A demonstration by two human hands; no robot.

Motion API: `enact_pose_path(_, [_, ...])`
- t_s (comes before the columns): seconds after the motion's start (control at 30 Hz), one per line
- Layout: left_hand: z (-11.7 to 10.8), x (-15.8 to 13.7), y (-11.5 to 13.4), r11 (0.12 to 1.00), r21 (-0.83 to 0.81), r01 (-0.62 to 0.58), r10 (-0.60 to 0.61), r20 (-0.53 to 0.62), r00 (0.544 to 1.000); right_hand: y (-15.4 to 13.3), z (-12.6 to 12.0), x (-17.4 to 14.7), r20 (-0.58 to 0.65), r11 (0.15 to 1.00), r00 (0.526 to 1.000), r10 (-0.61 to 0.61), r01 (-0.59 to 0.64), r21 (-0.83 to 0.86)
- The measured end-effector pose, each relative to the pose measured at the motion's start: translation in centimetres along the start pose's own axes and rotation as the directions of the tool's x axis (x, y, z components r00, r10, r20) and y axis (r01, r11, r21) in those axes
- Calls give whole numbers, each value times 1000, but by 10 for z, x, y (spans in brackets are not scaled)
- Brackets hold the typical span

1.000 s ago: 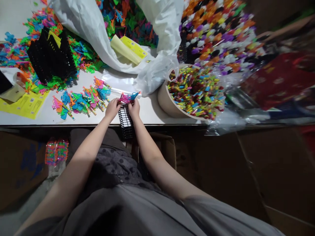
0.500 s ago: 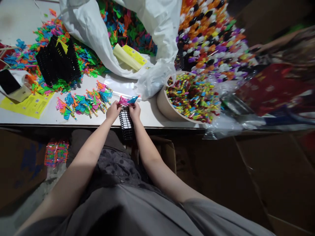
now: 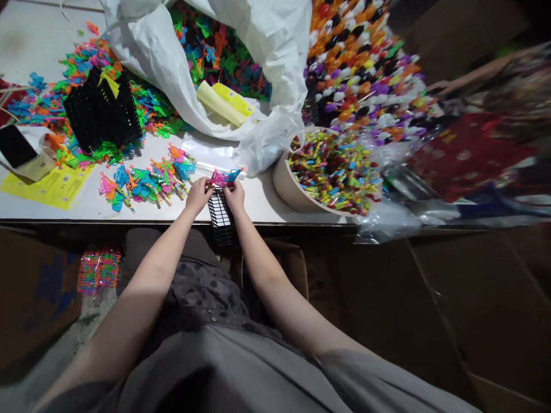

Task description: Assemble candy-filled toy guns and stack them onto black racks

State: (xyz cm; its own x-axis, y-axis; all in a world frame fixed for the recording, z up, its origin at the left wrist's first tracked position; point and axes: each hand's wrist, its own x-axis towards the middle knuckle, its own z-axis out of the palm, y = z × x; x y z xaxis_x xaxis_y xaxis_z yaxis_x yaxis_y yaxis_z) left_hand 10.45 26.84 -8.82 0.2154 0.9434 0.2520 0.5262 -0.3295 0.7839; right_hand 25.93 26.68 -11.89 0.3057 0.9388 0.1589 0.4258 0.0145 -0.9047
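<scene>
At the table's front edge, my left hand (image 3: 198,196) pinches a small pink plastic piece (image 3: 217,178). Close beside it, my right hand (image 3: 235,198) has its fingers closed on a small blue plastic piece (image 3: 233,175). Both pieces are at the far end of a black slotted rack (image 3: 221,215), whose near end juts past the table edge between my wrists. Whether the pieces sit in the rack's slots is hidden by my fingers. Left of my hands lies a row of colourful plastic pieces (image 3: 138,183), several with shiny patterned tubes attached.
A white sack (image 3: 275,40) of plastic pieces lies open behind. To the right stands a tub (image 3: 286,186) of small shiny tubes. Black racks (image 3: 101,112) rest on a loose pile at left. Another person's hand (image 3: 443,87) reaches in at far right, beside many small figures (image 3: 365,69).
The other person's hand at far right has moved slightly left, and the view has shifted a little. My hands stay at the rack's far end with the pink and blue pieces.
</scene>
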Motion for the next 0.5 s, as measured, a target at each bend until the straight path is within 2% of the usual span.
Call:
enact_pose_path(0.1, [1,1,-1,1000,12,1,-2,33,999,-1,0,1,-19,999,999,-33,32,-44])
enact_pose_path(0.2, [4,4,-4,999,-21,34,-34,7,999,-2,-1,0,-70,991,995,-70,61,-119])
enact_pose_path(0.3, [7,8,-8,997,-73,34,-36,-16,999,-2,-6,-5,-27,985,994,-102,97,-146])
enact_pose_path(0.4, [8,13,-11,993,-117,10,-7,26,1000,-1,-13,-9,73,995,993,-89,92,-38])
enact_pose_path(0.5, [8,18,-11,990,-136,-18,26,55,998,-5,-18,-10,175,984,984,-36,4,179])
